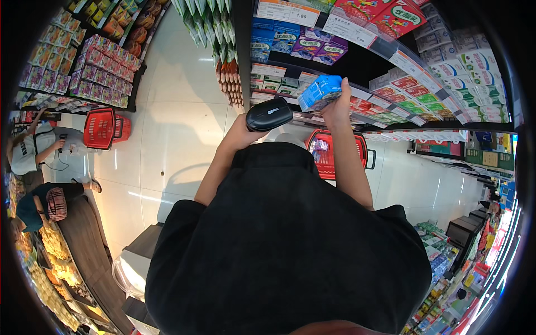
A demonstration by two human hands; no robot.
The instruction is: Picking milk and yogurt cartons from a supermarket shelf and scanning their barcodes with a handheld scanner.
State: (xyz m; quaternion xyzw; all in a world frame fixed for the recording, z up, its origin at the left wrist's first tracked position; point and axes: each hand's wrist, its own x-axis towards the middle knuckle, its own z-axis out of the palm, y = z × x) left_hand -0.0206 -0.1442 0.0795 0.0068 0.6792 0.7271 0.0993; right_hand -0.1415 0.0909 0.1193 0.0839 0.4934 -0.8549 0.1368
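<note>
My left hand (242, 136) grips a black handheld barcode scanner (270, 114), its rounded head pointing toward the drink shelves. To the right of it, my right hand (337, 109) holds a blue drink carton (321, 92), tilted, with my fingers along its right side. The carton is in front of a shelf edge lined with price tags. Behind and above it stand purple drink cartons (310, 47), blue cartons (263, 45) and red boxes (398, 19). Parts of the lower shelf are hidden by the carton and scanner.
Below my right forearm sits a red shopping basket (324, 173) with small packages inside. Another red basket (99, 129) stands on the tiled floor (167, 104) to the left. Two people are at far left, one with a scanner (63, 140). Hanging packets (229, 81) border the shelf.
</note>
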